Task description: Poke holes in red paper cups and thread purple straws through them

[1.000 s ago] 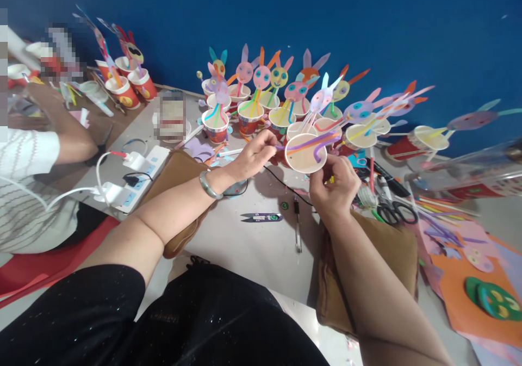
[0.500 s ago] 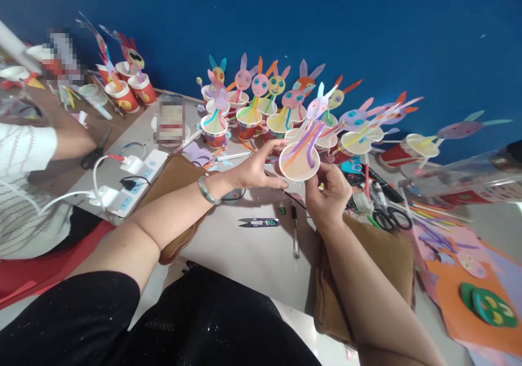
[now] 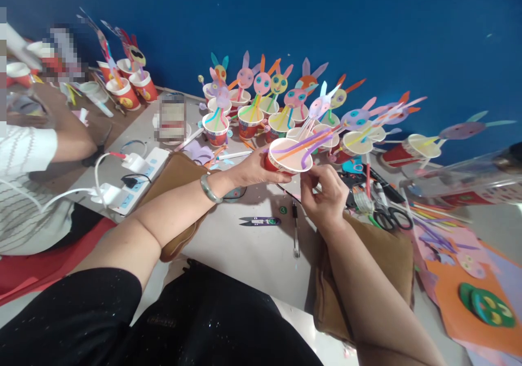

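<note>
My left hand (image 3: pixel 259 169) is wrapped around a red paper cup (image 3: pixel 277 163) with a white rim, tilted above the table. Purple and orange strips (image 3: pixel 299 146) come out of the cup and reach up toward a white rabbit-like paper head (image 3: pixel 320 106). Just right of the rim is my right hand (image 3: pixel 326 194), its fingers curled and pinched; what they hold, if anything, is hidden. On the table below lie thread snips (image 3: pixel 260 221) and a pen (image 3: pixel 296 233).
Several paper cups with rabbit-like heads (image 3: pixel 249 116) stand along the blue wall. A power strip (image 3: pixel 141 184) lies left, near another person's arm (image 3: pixel 73 137). Black scissors (image 3: pixel 393 219), coloured paper (image 3: pixel 460 295) and a clear bottle (image 3: pixel 468 178) are at right. Brown cushions (image 3: pixel 379 262) flank the table edge.
My left hand has closed around the cup, which has shifted left and tipped to show its red side. My right hand has come away from the cup's lower edge.
</note>
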`<state>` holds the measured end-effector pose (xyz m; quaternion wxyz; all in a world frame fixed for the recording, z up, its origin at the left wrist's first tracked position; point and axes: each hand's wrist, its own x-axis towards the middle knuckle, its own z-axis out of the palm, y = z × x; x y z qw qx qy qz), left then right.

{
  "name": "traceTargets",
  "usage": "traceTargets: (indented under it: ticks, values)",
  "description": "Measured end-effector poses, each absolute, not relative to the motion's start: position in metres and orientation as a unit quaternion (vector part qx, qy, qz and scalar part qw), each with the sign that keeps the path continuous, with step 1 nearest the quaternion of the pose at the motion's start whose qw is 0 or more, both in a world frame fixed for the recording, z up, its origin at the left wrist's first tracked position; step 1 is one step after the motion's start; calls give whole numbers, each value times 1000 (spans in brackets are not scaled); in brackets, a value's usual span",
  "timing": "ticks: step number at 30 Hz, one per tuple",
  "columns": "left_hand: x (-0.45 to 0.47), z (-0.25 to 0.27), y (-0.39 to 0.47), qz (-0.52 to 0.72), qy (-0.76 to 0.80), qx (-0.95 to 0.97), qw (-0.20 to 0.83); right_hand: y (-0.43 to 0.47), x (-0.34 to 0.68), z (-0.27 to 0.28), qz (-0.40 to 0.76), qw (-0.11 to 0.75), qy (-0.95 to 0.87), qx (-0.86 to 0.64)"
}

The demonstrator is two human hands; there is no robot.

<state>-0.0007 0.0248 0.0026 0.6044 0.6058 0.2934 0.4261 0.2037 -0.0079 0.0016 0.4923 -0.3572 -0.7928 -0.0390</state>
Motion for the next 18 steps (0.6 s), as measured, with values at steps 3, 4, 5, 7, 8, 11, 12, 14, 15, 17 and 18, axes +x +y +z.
traceTargets:
  ticks: [3,4,5,7,8,11,12,14,15,17,18]
  values:
    - [-1,7,23,414,293,582,635,-5,207,1,-28,478,-805,-350]
    - [-1,8,23,414,291,581,638,-4,208,0,-23,473,-808,-350]
    - [-1,8,23,415,287,583,637,-3,209,-1,-18,469,-810,-351]
    - [-1,6,25,421,278,592,629,-2,211,-2,-6,460,-812,-359]
    - [0,4,26,424,273,597,623,-2,211,-3,3,457,-812,-363]
    - [1,-3,30,433,273,616,599,-1,215,-4,52,465,-799,-378]
    - [1,-5,31,433,281,624,587,-1,216,-5,79,476,-788,-383]
    - [2,-8,31,425,301,642,563,0,218,-5,135,506,-752,-400]
    - [2,-9,31,417,307,652,553,0,219,-5,158,518,-733,-411]
    - [1,-8,30,403,305,674,539,1,220,-3,178,540,-707,-420]
    - [1,-8,28,397,301,683,534,1,220,-2,173,547,-703,-420]
